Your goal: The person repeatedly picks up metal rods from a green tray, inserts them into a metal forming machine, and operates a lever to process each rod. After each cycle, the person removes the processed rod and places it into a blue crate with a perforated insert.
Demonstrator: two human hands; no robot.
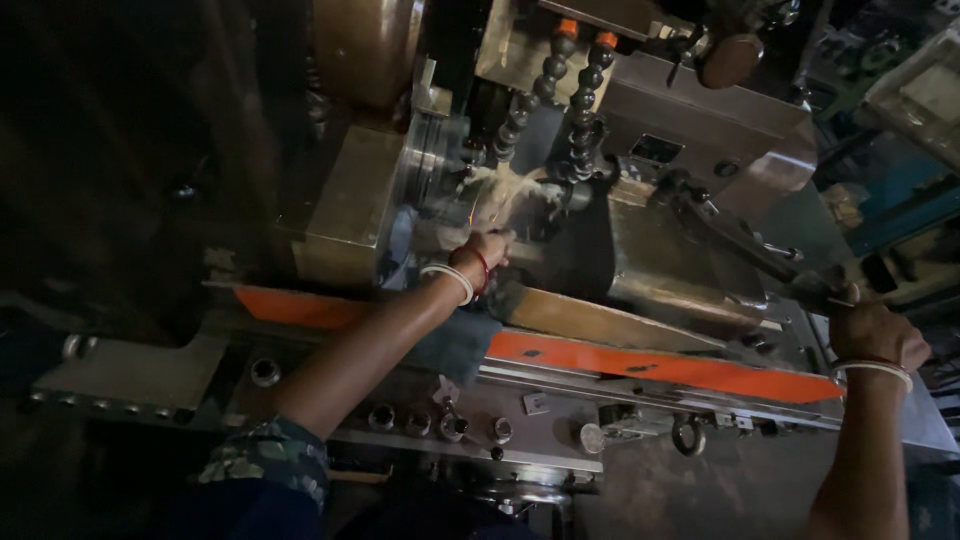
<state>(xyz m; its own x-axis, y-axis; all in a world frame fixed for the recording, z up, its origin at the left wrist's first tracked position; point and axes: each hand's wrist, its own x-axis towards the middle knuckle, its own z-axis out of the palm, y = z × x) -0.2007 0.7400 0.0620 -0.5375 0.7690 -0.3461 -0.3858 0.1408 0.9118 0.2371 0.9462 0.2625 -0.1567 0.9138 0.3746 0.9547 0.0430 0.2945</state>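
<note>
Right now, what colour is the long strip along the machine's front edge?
Bright orange; the strip runs below the left hand and shows best in the head view.

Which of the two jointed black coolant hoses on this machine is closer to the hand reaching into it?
The left hose. It drops toward the wet spot just above the left hand, while the right hose hangs farther over.

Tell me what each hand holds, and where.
Right hand grips the end of a dark machine lever. Left hand reaches beside the spinning chuck; its hold cannot be told.
</note>
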